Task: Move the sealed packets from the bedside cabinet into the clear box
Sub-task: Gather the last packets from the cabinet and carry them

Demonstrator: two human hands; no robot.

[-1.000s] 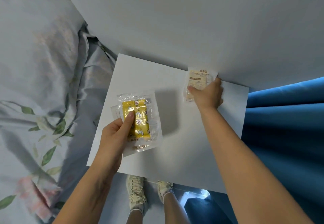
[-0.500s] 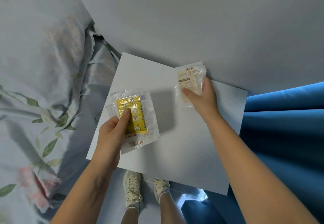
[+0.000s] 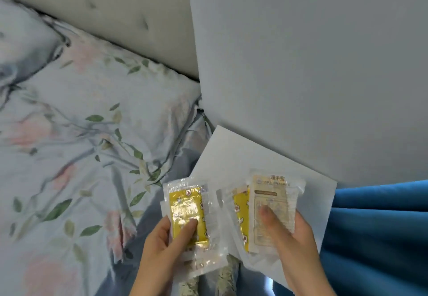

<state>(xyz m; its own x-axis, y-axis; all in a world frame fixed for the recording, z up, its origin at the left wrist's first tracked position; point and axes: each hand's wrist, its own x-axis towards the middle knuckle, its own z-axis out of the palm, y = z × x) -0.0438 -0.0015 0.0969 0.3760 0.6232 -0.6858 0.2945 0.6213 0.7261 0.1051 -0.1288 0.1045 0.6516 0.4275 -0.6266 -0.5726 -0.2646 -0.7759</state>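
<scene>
Left hand pinches a yellow packet, thumb on its face, out past the counter corner on the bed side. Right hand grips two packets fanned above the counter's near edge. Wall close behind, curtain tight to the right.

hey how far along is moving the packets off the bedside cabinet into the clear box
Done: the visible part of the white cabinet top has no packets lying on it. In hand: the left hand grips yellow packets, and the right hand holds a pale printed packet over another yellow one. Left: none is boxed yet, and the clear box is not in view.
</scene>
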